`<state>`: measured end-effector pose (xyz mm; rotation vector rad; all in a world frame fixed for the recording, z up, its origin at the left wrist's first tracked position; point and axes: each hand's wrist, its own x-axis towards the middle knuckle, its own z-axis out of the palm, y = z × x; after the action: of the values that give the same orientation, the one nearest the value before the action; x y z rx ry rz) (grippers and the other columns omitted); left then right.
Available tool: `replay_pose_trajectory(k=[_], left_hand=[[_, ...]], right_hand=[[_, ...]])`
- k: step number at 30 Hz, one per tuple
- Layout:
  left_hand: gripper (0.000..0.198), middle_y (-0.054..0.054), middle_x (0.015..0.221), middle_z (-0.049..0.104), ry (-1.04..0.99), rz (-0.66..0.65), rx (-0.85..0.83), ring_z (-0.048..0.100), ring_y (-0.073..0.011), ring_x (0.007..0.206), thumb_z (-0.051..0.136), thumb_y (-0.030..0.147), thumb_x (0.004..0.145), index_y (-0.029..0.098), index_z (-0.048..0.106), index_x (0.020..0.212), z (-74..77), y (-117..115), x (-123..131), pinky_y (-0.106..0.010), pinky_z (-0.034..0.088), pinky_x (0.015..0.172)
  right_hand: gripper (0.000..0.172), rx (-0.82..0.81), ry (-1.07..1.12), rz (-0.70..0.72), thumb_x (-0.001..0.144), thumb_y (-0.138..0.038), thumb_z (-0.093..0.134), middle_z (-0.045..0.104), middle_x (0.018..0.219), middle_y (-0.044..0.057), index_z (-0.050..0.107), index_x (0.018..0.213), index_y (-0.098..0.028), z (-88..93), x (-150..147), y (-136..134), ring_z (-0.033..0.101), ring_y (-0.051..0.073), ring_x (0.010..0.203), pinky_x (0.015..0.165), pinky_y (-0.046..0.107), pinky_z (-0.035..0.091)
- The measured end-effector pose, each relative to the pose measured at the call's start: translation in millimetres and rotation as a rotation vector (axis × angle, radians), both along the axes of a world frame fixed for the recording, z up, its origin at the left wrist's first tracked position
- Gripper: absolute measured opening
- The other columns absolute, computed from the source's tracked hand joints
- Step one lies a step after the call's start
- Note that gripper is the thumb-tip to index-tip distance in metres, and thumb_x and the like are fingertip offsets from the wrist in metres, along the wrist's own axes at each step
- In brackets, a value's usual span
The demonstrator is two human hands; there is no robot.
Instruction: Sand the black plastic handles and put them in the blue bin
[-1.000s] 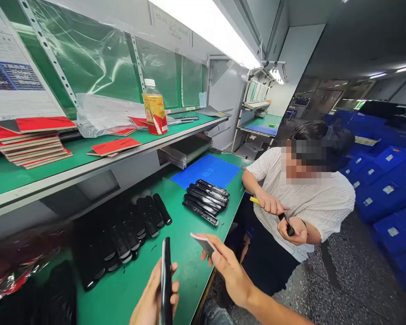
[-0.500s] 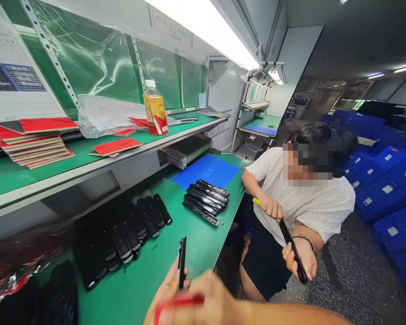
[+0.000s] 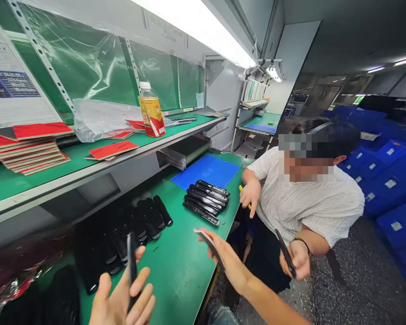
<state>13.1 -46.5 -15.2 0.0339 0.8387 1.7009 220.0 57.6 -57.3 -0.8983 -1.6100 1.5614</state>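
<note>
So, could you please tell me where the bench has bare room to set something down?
The green bench is mostly bare between the black row and the bench's front edge, and the blue mat is bare behind the black stack. Crowded: the left side.

Glossy black elongated pieces point(image 3: 207, 204): near right edge of green tabletop point(image 3: 176, 257), before rectangular blue sheet point(image 3: 212, 169). Round-ended black strips point(image 3: 149, 216): left of these. Green shelf point(image 3: 10, 188): yellow-labelled plastic bottle point(image 3: 152, 116) stands right of stacked red rectangular pads point(image 3: 32, 155).

The head camera looks forward and down, near both hands point(image 3: 113, 299) point(image 3: 230, 264).
</note>
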Motion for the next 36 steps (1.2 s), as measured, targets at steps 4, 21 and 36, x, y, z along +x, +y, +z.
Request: replay_pose_trajectory(k=[4,21,36], left_hand=[[0.006,0.008,0.054,0.040,-0.154,0.333,0.154,0.041,-0.0072,0.043,0.057,0.018,0.079,0.019,0.051,0.077,0.3,13.1,-14.9,-0.020,0.038,0.043],[0.012,0.009,0.053,0.031,-0.230,0.584,0.298,0.030,-0.0050,0.038,0.049,0.029,0.074,0.021,0.042,0.069,22.8,22.4,-0.6,-0.019,0.024,0.037],[0.026,0.010,0.052,0.029,-0.446,0.448,0.380,0.029,-0.0045,0.035,0.050,0.018,0.072,0.024,0.024,0.070,14.1,13.8,-4.8,-0.018,0.031,0.035]], right_hand=[[0.046,-0.680,0.519,0.051,0.096,-0.054,0.048,0.072,0.113,0.010,0.066,0.123,-0.022,-18.4,-18.9,-26.9,0.058,0.012,0.070,0.057,0.021,0.041],[0.049,-0.858,0.672,0.103,0.066,-0.035,0.089,0.049,0.083,-0.002,0.065,0.108,-0.025,-0.5,-41.2,-72.6,0.043,0.011,0.070,0.064,0.022,0.041],[0.039,-0.630,0.529,0.035,0.067,-0.044,0.086,0.055,0.070,-0.005,0.057,0.085,-0.023,-6.6,-63.6,-34.6,0.046,0.012,0.059,0.058,0.027,0.040]])
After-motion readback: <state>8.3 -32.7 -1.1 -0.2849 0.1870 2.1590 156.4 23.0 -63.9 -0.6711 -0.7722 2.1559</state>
